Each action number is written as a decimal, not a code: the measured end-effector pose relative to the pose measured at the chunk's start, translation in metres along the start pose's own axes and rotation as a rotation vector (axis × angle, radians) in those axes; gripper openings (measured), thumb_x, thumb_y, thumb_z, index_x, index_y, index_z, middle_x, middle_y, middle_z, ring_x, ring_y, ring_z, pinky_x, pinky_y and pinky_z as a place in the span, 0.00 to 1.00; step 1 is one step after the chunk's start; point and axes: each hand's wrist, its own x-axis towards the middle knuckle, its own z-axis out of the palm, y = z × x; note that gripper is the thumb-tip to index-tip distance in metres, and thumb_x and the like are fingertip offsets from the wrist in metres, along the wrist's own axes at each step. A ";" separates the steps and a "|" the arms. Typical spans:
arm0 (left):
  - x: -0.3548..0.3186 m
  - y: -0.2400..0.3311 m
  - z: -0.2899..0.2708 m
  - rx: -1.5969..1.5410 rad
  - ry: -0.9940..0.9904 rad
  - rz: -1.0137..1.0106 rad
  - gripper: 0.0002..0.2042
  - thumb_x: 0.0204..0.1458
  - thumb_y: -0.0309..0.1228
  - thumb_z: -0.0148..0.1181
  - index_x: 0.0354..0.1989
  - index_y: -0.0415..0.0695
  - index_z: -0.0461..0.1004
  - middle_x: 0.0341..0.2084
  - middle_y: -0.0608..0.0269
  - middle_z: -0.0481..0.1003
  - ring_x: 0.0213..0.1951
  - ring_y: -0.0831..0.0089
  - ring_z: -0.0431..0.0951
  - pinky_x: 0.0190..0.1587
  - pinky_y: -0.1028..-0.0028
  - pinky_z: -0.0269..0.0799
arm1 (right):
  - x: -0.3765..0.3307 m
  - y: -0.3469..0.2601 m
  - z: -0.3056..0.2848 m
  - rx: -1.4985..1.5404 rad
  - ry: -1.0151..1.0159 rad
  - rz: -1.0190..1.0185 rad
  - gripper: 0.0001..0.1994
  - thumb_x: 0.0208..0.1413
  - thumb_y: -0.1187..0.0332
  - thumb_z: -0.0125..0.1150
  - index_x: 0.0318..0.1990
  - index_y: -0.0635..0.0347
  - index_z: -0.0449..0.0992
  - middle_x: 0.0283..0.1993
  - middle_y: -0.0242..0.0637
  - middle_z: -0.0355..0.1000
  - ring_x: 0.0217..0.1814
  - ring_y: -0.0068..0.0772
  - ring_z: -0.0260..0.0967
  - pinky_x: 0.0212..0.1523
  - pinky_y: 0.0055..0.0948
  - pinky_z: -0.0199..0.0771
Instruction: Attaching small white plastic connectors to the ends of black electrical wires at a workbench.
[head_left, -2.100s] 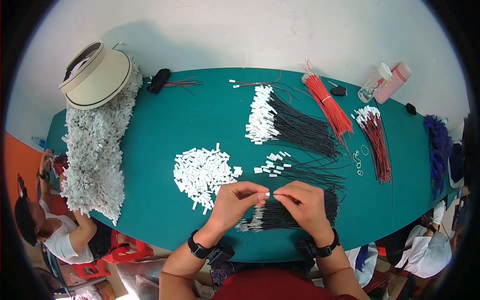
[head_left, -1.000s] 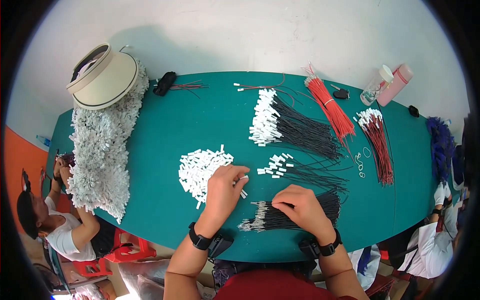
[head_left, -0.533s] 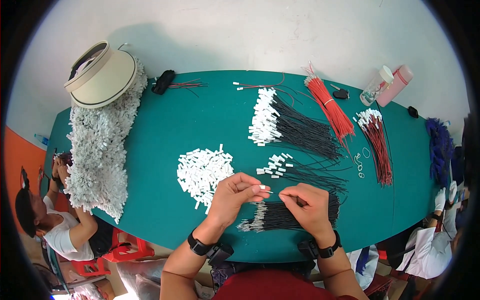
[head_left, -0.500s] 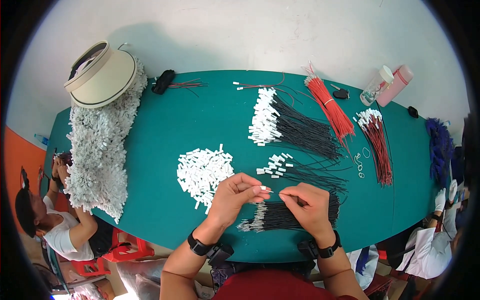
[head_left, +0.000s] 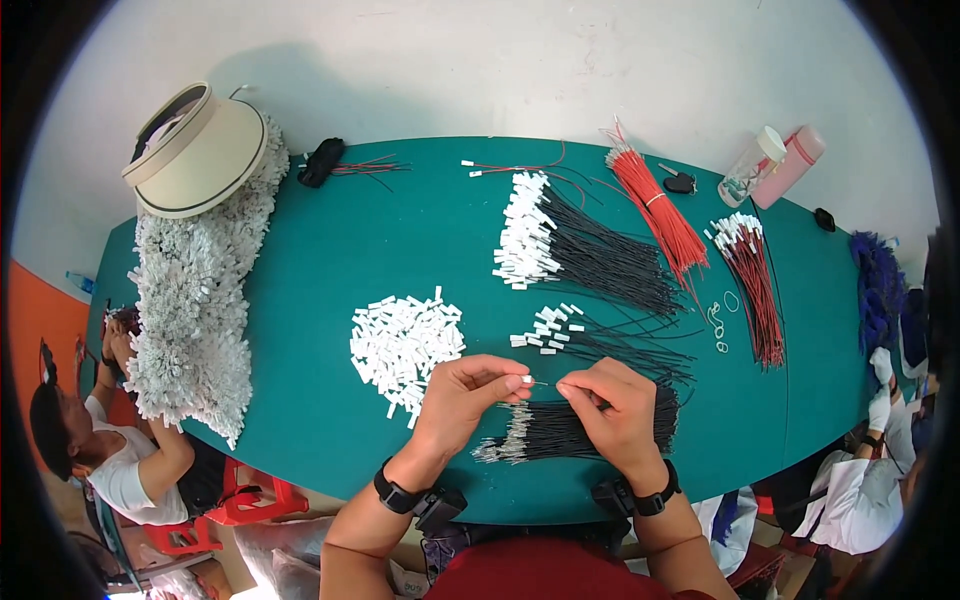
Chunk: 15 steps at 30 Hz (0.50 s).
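Note:
Between the thumb and forefinger of my left hand [head_left: 455, 400] is a small white connector housing [head_left: 527, 379]. My right hand [head_left: 615, 408] pinches a thin wire [head_left: 543, 383] whose end reaches to the housing; whether it sits inside cannot be made out. Below my hands lies a bundle of black wires with bare metal terminals [head_left: 560, 430]. Just beyond my fingers is a smaller group of black wires with white connectors [head_left: 548, 328]. A heap of loose white connector housings [head_left: 405, 345] lies beside my left hand.
On the green table [head_left: 350, 240] lie a large black wire bundle with white connectors [head_left: 610, 260], red wires [head_left: 660, 215], dark red wires [head_left: 755, 290] and keys [head_left: 680, 183]. Bottles [head_left: 755, 165] stand far right. A sun visor [head_left: 205, 160] rests on piled white-tipped wires [head_left: 195, 320]. People work at both sides.
My hands stay nearly in place, still close together. The white housing sits slightly lower at my left fingertips. The whole view has shifted a little.

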 end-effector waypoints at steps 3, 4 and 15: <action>0.000 -0.001 0.000 0.037 0.034 0.032 0.06 0.58 0.19 0.65 0.42 0.33 0.82 0.37 0.53 0.83 0.37 0.69 0.84 0.42 0.74 0.81 | 0.000 -0.002 0.000 -0.004 -0.023 0.030 0.03 0.51 0.77 0.70 0.33 0.62 0.82 0.23 0.35 0.72 0.22 0.33 0.65 0.24 0.31 0.64; -0.001 -0.001 0.001 0.037 0.032 0.032 0.06 0.58 0.19 0.65 0.42 0.33 0.82 0.37 0.53 0.83 0.37 0.69 0.84 0.42 0.74 0.81 | 0.000 -0.002 0.000 -0.005 -0.022 0.031 0.03 0.51 0.77 0.70 0.33 0.62 0.82 0.23 0.35 0.72 0.22 0.33 0.65 0.24 0.31 0.64; -0.003 0.003 0.004 0.062 0.009 0.045 0.05 0.56 0.19 0.66 0.40 0.33 0.83 0.33 0.53 0.83 0.35 0.71 0.84 0.39 0.75 0.80 | -0.001 -0.001 -0.001 -0.017 -0.025 0.053 0.02 0.51 0.76 0.70 0.32 0.62 0.82 0.21 0.35 0.71 0.21 0.33 0.64 0.23 0.32 0.62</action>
